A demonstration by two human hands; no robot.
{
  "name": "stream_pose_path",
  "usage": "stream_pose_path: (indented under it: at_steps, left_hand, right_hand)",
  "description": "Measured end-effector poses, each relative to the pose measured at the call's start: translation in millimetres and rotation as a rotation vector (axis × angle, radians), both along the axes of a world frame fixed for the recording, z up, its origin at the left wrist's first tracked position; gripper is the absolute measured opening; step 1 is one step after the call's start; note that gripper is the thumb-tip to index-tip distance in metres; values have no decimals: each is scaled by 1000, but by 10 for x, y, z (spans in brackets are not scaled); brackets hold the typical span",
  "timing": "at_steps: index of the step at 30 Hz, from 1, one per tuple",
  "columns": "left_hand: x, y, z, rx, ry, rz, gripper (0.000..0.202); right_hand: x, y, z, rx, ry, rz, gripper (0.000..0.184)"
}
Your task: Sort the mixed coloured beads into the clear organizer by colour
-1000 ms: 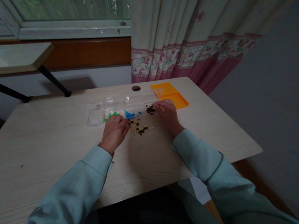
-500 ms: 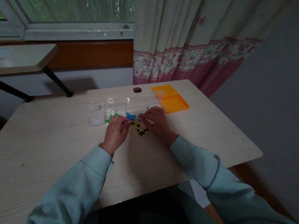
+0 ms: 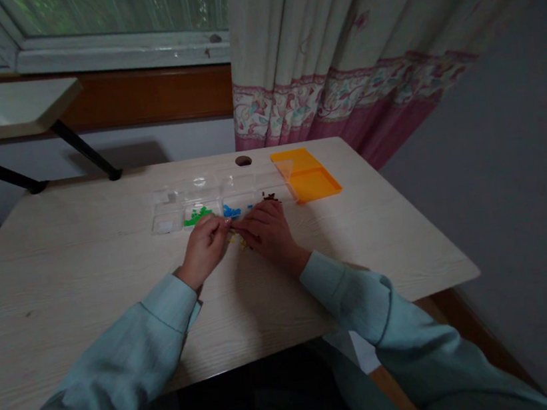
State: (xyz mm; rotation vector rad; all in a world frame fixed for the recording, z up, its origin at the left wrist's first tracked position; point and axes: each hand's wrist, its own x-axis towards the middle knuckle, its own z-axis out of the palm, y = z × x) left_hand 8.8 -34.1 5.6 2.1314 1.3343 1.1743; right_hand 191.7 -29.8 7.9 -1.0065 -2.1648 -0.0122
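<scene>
My left hand [image 3: 204, 246] is closed in a pinch at the near edge of a clear compartment box [image 3: 168, 224]. My right hand [image 3: 271, 235], its fingers bent and pressed together, meets it fingertip to fingertip. Whatever lies between the fingertips is too small to make out. Small green pieces [image 3: 197, 215] fill one front compartment, small blue pieces [image 3: 231, 211] the one beside it. Dark brown pieces [image 3: 269, 196] show in a compartment behind my right hand. On the tabletop under my fingers lie small yellow pieces [image 3: 243, 243], partly hidden by my right hand.
An orange tray-like lid [image 3: 311, 183] lies right of the box, overlapped by its clear edge. The pale wooden table [image 3: 88, 290] has a round cable hole [image 3: 243, 161] at the back. A raised shelf [image 3: 3, 109] stands back left, and a curtain [image 3: 299, 94] hangs behind.
My right hand has moved left until its fingertips meet the left hand's. It now covers much of the loose pile. The whole view has shifted slightly.
</scene>
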Motion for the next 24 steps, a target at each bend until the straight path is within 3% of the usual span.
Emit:
stream_pose_path:
  at_steps: [4,9,14,24]
  left_hand:
    - [-75,27,-12,48,81,17,33]
    - [-199,93,-27,112,261,110,29]
    - [-217,102,-51,134,326,78,30]
    - [-257,98,-59,147,353,91,28]
  right_hand:
    - [67,77,-2,-20,34,-45,24]
    - [430,368,-40,-65,134,-261,26]
    - [710,557,-147,-77,131,-452,27]
    - [716,540,-159,-34,128,-429,33]
